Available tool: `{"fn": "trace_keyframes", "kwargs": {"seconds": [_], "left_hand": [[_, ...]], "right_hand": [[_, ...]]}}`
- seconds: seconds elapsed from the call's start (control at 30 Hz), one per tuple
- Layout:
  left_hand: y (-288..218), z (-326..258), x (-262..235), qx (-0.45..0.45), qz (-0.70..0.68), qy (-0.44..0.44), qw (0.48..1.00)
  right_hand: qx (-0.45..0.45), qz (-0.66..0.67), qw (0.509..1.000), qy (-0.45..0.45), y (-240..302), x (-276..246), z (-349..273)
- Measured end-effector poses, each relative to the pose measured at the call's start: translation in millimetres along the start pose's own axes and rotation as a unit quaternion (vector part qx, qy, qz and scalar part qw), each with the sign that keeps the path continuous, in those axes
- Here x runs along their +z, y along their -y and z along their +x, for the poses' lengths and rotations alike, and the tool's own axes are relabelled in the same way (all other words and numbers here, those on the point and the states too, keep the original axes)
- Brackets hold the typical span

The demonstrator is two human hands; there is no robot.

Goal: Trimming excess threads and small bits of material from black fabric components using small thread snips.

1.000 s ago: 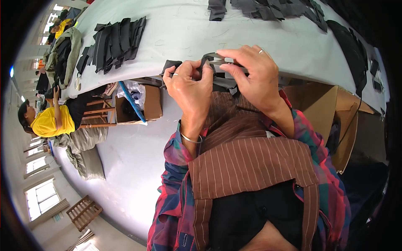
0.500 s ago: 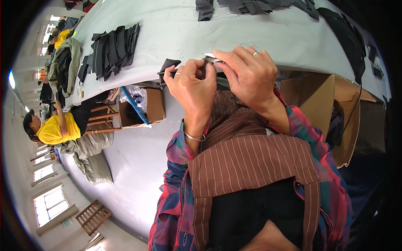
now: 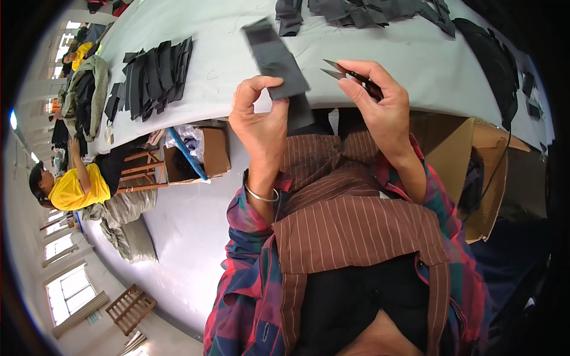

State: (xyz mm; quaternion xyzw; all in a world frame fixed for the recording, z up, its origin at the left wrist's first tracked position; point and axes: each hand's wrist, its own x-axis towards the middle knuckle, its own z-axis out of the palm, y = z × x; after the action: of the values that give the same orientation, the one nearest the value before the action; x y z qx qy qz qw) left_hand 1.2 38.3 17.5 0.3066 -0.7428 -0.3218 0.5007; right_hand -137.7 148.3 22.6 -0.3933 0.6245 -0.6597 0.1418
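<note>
My left hand (image 3: 261, 118) pinches a long dark grey fabric strip (image 3: 274, 54) and holds it up so it stands over the edge of the pale worktable (image 3: 214, 53). My right hand (image 3: 380, 107) grips small thread snips (image 3: 350, 76), their open blades pointing left toward the strip, a short gap away. Both hands hover just in front of the table edge, above my striped brown apron.
A fanned stack of dark fabric pieces (image 3: 151, 77) lies on the table to the left, more dark pieces (image 3: 368, 9) at the far edge. Cardboard boxes (image 3: 205, 154) (image 3: 475, 172) stand under the table. A person in a yellow top (image 3: 77, 187) sits at left.
My hands have come apart: the left lifted the fabric strip upright, and the right drew back to the right with the snips now visible.
</note>
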Motion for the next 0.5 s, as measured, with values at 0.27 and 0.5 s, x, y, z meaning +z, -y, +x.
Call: {"fn": "trace_keyframes", "kwargs": {"seconds": [0.27,0.5], "left_hand": [[41.7,-8.1,15.7,-0.186,-0.244,0.037,0.951],[49.3,-13.4,21.0,-0.165,-0.242,0.019,0.956]], "right_hand": [[0.035,-0.021,0.991,0.128,-19.8,-3.7,6.6],[-0.034,-0.115,0.980,0.160,-26.8,13.5,16.6]]}}
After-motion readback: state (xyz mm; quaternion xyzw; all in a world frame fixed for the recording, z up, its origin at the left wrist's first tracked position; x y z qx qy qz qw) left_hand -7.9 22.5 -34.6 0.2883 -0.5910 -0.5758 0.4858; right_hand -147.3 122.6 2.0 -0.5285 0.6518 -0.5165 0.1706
